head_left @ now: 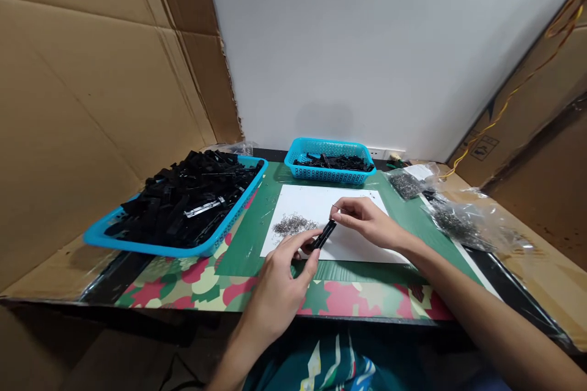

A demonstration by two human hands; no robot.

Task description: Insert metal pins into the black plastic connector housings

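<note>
My left hand (287,272) grips a slim black plastic part (324,234) between thumb and fingers, tilted with its far end up to the right. At that far end, the thumb and index finger of my right hand (360,218) pinch a thin wire piece (334,208), probably metal; its exact shape is too small to make out. Both hands are over a white sheet (367,244). Just left of the black part lies a loose pile of small metal wire pieces (293,225) on the sheet.
A large blue basket (178,250) heaped with black plastic parts stands at the left. Behind the sheet is a smaller blue basket (330,177) holding more. Clear bags of metal pieces (458,223) lie right. Cardboard walls (92,73) flank the table; a yellow cord (504,104) hangs right.
</note>
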